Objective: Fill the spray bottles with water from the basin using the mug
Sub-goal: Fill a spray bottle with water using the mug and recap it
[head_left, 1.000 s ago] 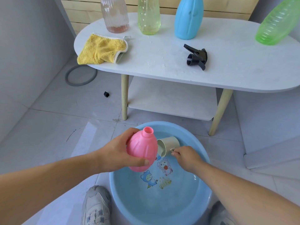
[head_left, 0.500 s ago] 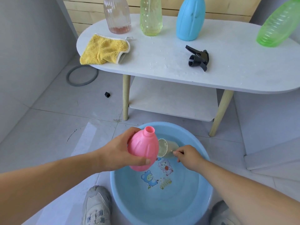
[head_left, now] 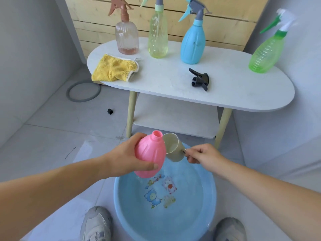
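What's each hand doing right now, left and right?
Left hand: closed, fingers curled round the pink bottle, held over the basin.
Right hand: closed, fingers pinching the handle of the mug, tipped toward the bottle's mouth.

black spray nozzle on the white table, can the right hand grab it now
Probably not yet: the right hand pinches the cream mug by its handle beside the pink bottle. Nothing covers the black spray nozzle.
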`<state>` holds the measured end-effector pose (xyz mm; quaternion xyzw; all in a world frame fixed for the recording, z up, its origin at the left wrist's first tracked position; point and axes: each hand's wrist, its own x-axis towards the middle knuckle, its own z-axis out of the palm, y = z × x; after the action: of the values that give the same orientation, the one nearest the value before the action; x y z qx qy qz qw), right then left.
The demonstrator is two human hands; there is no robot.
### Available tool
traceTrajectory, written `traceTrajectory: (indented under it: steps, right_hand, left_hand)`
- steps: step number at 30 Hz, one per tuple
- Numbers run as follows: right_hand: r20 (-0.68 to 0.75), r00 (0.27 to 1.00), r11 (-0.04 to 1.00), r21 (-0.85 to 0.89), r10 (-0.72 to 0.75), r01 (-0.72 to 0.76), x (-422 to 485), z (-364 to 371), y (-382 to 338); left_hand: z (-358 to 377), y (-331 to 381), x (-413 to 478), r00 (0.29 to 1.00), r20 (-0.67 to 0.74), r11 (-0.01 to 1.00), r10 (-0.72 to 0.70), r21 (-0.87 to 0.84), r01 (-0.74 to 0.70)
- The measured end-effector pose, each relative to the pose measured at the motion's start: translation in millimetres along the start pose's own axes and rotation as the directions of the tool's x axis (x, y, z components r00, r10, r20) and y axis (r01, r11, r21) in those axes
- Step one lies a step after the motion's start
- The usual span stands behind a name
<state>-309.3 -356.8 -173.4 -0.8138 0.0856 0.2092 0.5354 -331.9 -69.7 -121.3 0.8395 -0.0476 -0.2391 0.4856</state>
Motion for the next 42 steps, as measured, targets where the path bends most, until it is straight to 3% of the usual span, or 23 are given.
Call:
traceTrajectory:
  steps: [8,18,28,42]
  right_hand:
    - [-0.103,0.980,0.985,-0.049,-0.171,0.167,-57.9,-34.1,-58.9]
    - [-0.164,0.904,0.918,-0.042,-0.396,0.394,-90.9,-42.1,-102.2]
    - [-0.169,0.869,0.880,-0.195,-0.465,0.433,-98.5,-44.0,-119.4]
    - [-0.177,0.838,0.848,-0.246,-0.516,0.470,-99.4,-41.4,-122.4]
  left_hand:
    - [-3.9,14.9,-3.9,0.998,-0.034,0.998,0.050,-0.027,-0.051]
    - [-2.8,21.9,-1.4,0.997,-0.031,0.995,0.071,-0.063,-0.073]
    - [-3.1,19.1,2.2,0.997,-0.041,0.994,0.070,-0.084,-0.073]
    - [-1.5,17.6,5.9,0.997,-0.019,0.992,0.079,-0.092,-0.081]
